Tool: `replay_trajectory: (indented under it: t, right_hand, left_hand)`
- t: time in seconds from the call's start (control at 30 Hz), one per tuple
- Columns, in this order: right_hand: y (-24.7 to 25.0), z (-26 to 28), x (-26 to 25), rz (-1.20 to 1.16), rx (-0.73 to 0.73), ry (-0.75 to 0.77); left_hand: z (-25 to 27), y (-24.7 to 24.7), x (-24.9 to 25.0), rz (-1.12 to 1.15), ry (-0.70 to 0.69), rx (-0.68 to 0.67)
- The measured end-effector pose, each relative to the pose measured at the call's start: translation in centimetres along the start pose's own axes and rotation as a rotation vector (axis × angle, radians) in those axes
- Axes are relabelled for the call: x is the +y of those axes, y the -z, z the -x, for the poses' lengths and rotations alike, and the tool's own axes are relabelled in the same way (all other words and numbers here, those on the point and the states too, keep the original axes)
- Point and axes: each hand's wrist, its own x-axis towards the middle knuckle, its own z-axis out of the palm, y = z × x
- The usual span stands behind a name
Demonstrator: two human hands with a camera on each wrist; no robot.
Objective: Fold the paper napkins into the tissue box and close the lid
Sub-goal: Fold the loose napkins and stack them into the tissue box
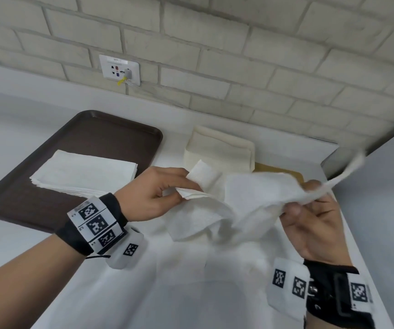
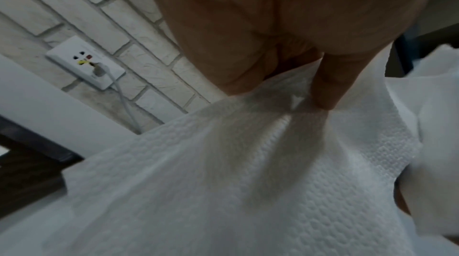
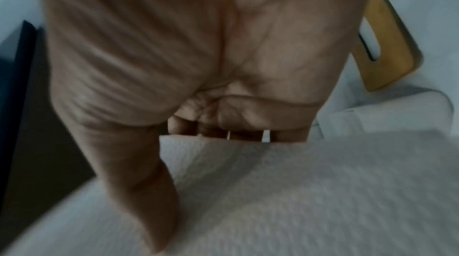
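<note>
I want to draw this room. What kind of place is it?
Probably a canteen or café counter. There is a brown serving tray with a stack of paper napkins on it, a white countertop, and a brick wall with a power socket.

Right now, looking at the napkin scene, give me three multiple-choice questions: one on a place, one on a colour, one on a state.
1. Where does the stack of napkins lie?
A. on the tray
B. inside the tissue box
C. on the floor

2. What colour is the tray?
A. white
B. dark brown
C. blue

3. How is the napkin in the hands?
A. lying flat on the counter
B. held in the air by the left hand and right hand
C. held by one hand only

Answers: 1 A, the stack rests on the tray. 2 B, its rim and base are dark brown. 3 B, each hand pinches one end.
</note>
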Motion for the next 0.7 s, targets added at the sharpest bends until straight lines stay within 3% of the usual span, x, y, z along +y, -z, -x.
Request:
replay_trajectory:
  t: [0.07,0.2,0.33,0.47,0.53,0.63,0.7]
  right_hand:
    - [-0.3,-0.1,0.3,0.189,-0.006,-0.066]
    - [-1.2,-1.0,0.3,0.584,-0.197,-0.148]
    - [-2.6,-2.2,0.6,0.772,-0.368,-0.225]
    - [-2.6,-2.4,1.6,0.868,-0.334,-0.196]
    - [-1.6,-2.3,1.8,0.895,-0.212,-0.149]
    - [-0.6,-1.6,1.0,0.856,-0.058,-0.048]
    - [-0.9,-0.9,-0.4,0.701,-0.021,0.024]
  left_hand:
    - [-0.1,0.1,0.5,-0.079,-0.058,-0.027]
    - [-0.4,0.2,1.2,-0.179,-0.121,-0.156]
    - [-0.6,0.0,1.4,-0.259,-0.153,-0.239]
    - [-0.8,-0.3,1.4,-0.203,-0.116,-0.192]
    - [-0.5,-0.4,0.8,-0.145,-0.011,-0.076]
    - [-0.3,-0.6,-1.1,-0.072,0.340,0.182]
    - [-0.4,-1.1,-2.6,0.008,0.552,0.280]
